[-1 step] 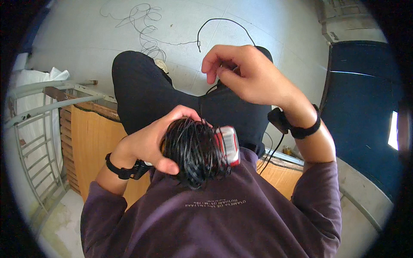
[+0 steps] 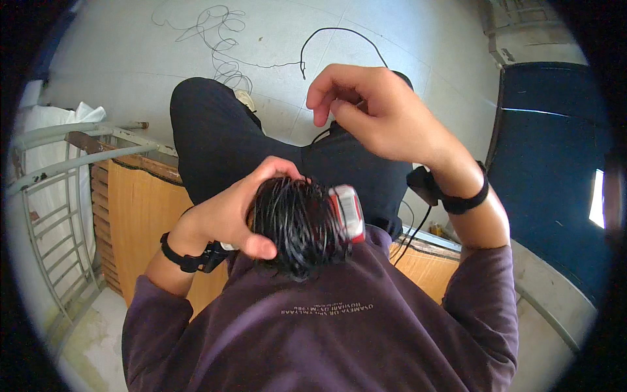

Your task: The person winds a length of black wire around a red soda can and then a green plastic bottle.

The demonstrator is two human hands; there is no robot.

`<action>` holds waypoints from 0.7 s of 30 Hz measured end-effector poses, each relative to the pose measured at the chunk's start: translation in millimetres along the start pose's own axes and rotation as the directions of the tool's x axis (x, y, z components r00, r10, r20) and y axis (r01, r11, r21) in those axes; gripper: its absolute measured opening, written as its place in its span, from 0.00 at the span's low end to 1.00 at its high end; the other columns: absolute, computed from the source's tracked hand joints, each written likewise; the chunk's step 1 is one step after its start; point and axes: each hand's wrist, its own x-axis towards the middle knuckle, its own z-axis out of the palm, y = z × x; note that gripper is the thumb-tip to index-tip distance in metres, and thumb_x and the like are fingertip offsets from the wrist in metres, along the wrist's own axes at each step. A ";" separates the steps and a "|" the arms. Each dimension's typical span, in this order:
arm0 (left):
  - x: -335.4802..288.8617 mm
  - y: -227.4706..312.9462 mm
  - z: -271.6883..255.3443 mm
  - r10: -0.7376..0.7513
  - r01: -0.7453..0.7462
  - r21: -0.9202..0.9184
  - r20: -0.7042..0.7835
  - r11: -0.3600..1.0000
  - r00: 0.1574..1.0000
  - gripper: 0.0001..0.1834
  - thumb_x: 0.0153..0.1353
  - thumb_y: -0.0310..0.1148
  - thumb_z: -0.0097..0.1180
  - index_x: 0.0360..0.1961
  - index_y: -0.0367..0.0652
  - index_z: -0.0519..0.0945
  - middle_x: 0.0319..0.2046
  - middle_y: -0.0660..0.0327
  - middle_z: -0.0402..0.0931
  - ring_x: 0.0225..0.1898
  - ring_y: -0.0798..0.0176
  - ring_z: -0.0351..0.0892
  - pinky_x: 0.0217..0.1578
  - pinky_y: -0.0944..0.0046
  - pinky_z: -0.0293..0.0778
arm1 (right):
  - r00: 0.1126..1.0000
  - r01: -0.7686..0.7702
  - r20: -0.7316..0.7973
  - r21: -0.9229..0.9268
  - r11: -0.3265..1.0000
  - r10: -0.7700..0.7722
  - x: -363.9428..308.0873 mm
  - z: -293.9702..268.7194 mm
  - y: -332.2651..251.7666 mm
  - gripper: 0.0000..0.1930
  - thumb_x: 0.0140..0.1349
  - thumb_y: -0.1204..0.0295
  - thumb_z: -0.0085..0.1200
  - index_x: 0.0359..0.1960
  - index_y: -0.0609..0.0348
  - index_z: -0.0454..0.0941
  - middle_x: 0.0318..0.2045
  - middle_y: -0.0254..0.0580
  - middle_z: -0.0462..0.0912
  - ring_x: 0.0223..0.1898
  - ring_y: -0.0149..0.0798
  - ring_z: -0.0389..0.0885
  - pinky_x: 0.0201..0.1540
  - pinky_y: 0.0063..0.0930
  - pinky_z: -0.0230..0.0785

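Observation:
My left hand (image 2: 232, 212) is wrapped round the left side of a thick bundle of thin black wire (image 2: 297, 228), which I hold in front of my shirt above my lap. The turns of wire lie loosely round it. At the bundle's right side sticks out a red and white box-like piece (image 2: 349, 213); the wire hides the rest of it. Higher up, over my right thigh, my right hand (image 2: 372, 111) is raised with its fingers curled in toward the thumb. A dark strand (image 2: 320, 136) disappears beneath it. What those fingers hold, if anything, is hidden.
Loose thin wire (image 2: 225, 46) lies in loops on the pale floor, joined to a thicker black curve (image 2: 339, 29). I sit on a wooden-slatted bed (image 2: 140, 228) with a metal end rail (image 2: 62, 228) on the left. A dark blue panel (image 2: 548, 144) stands at the right.
The bundle has turned a little in my left hand, and its red and white piece has tipped slightly. My right hand has shifted only a trace.

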 end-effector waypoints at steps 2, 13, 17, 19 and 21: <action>5.6 -5.2 -4.5 -0.009 0.008 -0.026 -0.072 1.000 0.997 0.55 0.43 0.44 0.81 0.69 0.39 0.63 0.62 0.55 0.72 0.66 0.59 0.71 0.69 0.59 0.64 | 0.998 0.015 -0.060 0.091 0.996 -0.009 -2.1 -0.8 -17.4 0.10 0.58 0.82 0.48 0.39 0.65 0.81 0.25 0.43 0.85 0.29 0.37 0.86 0.34 0.34 0.75; 12.6 1.7 -18.0 0.186 -0.176 0.060 -0.268 0.983 0.945 0.52 0.48 0.39 0.78 0.73 0.41 0.66 0.62 0.57 0.74 0.65 0.61 0.73 0.68 0.59 0.65 | 0.984 -0.175 0.121 0.454 0.874 0.133 -30.2 17.4 -51.0 0.17 0.58 0.91 0.35 0.45 0.64 0.71 0.45 0.40 0.75 0.46 0.30 0.80 0.50 0.27 0.76; 14.1 5.1 -19.4 0.349 -0.323 0.132 -0.413 0.937 0.842 0.51 0.48 0.44 0.78 0.71 0.37 0.66 0.61 0.54 0.74 0.63 0.59 0.75 0.66 0.59 0.69 | 0.990 -0.085 -0.030 0.643 0.761 0.136 -41.6 37.7 -37.8 0.19 0.60 0.91 0.36 0.50 0.62 0.68 0.49 0.41 0.74 0.49 0.35 0.83 0.55 0.30 0.77; 11.7 7.1 -19.1 0.380 -0.343 0.163 -0.424 0.925 0.822 0.52 0.48 0.45 0.78 0.71 0.37 0.66 0.61 0.54 0.74 0.63 0.59 0.75 0.66 0.59 0.70 | 0.968 -0.090 -0.106 0.699 0.710 0.227 -42.6 41.7 -43.3 0.17 0.58 0.89 0.42 0.49 0.64 0.70 0.45 0.45 0.76 0.46 0.40 0.83 0.51 0.34 0.78; 10.6 6.3 -16.0 0.419 -0.401 0.148 -0.493 0.904 0.763 0.54 0.47 0.49 0.77 0.71 0.36 0.65 0.63 0.53 0.73 0.64 0.57 0.75 0.66 0.57 0.71 | 0.980 -0.094 -0.099 0.540 0.837 0.173 -49.9 42.7 -35.8 0.16 0.64 0.89 0.40 0.51 0.64 0.68 0.50 0.44 0.73 0.49 0.38 0.83 0.53 0.32 0.77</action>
